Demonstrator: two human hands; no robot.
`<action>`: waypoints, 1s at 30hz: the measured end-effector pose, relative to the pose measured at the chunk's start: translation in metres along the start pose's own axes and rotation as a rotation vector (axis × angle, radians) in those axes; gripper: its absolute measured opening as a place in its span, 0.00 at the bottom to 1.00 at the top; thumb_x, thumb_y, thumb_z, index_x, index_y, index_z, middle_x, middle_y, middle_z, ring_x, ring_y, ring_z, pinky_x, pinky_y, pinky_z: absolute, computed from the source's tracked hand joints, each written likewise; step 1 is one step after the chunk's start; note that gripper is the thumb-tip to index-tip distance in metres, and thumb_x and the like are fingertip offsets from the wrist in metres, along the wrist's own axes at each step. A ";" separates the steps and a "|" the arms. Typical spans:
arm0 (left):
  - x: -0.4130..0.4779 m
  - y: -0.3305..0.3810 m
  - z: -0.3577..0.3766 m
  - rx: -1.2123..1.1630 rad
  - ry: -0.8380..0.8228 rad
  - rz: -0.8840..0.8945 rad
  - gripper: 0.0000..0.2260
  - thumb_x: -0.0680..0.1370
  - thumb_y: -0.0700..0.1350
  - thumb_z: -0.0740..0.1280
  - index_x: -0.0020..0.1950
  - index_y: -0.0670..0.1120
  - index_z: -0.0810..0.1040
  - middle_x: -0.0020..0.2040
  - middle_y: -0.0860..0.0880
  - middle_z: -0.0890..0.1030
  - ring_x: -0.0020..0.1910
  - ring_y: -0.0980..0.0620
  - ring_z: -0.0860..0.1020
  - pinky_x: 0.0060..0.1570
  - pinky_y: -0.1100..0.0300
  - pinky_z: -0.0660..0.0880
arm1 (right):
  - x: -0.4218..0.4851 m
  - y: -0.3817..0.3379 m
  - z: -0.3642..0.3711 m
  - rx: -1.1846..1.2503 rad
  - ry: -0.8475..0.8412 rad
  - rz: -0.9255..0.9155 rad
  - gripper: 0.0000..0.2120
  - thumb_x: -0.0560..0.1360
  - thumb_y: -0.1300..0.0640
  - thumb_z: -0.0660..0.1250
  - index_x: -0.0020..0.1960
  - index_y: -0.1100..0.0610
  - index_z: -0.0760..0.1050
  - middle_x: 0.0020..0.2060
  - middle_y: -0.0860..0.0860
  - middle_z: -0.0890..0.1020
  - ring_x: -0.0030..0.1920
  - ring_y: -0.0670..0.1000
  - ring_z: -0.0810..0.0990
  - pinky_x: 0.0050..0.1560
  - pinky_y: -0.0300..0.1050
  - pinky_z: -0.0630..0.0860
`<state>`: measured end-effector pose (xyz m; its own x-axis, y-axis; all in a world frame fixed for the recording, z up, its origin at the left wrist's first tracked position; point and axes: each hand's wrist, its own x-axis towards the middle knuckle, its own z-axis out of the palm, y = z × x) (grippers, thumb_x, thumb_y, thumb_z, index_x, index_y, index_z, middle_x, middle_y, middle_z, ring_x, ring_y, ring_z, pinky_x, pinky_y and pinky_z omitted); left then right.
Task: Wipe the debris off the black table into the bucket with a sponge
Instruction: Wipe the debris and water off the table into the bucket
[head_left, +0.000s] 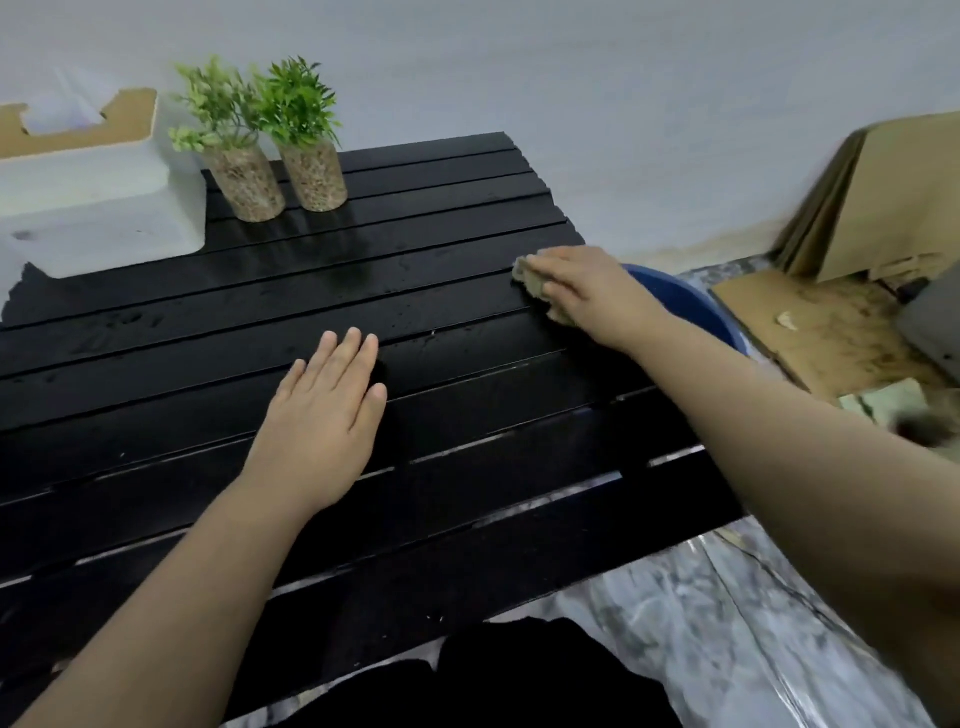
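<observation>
— Nearest, at lower centre, dark clothing (519, 675); above it the left hand (322, 415) lies flat on the black table (182, 338), fingers together. What of the sponge?

— Right hand (582, 286), fingers curled over the sponge (535, 283), at the table's right edge; the blue bucket (685, 306) sits just beyond. Best keep pressure even and sweep straight off over the rim.

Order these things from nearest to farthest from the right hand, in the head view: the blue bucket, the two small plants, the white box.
Measured from the right hand, which presses the sponge at the table's right edge:
1. Blue bucket, just behind the hand, off the table's right edge.
2. Two small plants, far side of the table, to the left.
3. White box, at the far left corner.
</observation>
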<state>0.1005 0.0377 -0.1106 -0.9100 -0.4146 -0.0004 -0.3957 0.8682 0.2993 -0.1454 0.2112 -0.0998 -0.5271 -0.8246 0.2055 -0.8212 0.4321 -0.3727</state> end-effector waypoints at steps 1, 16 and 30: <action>0.002 0.011 0.003 -0.021 0.011 0.021 0.24 0.79 0.54 0.44 0.75 0.51 0.47 0.77 0.54 0.47 0.75 0.58 0.42 0.72 0.59 0.40 | -0.019 -0.012 0.004 0.031 -0.038 -0.087 0.16 0.78 0.64 0.60 0.65 0.62 0.71 0.63 0.60 0.75 0.64 0.59 0.71 0.66 0.43 0.62; 0.001 0.052 0.033 0.010 -0.031 0.074 0.24 0.80 0.54 0.43 0.75 0.51 0.45 0.77 0.54 0.43 0.71 0.61 0.35 0.71 0.58 0.35 | -0.065 -0.002 -0.015 0.075 -0.045 -0.224 0.15 0.76 0.66 0.61 0.63 0.64 0.72 0.57 0.62 0.78 0.57 0.59 0.75 0.60 0.49 0.70; -0.033 0.038 0.007 -0.039 0.024 0.032 0.24 0.80 0.53 0.45 0.75 0.51 0.48 0.77 0.55 0.48 0.74 0.60 0.41 0.72 0.59 0.40 | -0.149 -0.055 -0.006 0.042 -0.162 -0.338 0.17 0.77 0.61 0.62 0.66 0.60 0.70 0.66 0.58 0.73 0.70 0.56 0.66 0.72 0.53 0.61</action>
<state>0.1146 0.0859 -0.1060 -0.9187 -0.3937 0.0325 -0.3609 0.8700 0.3358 -0.0232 0.3121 -0.1048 -0.1832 -0.9668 0.1783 -0.9316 0.1128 -0.3456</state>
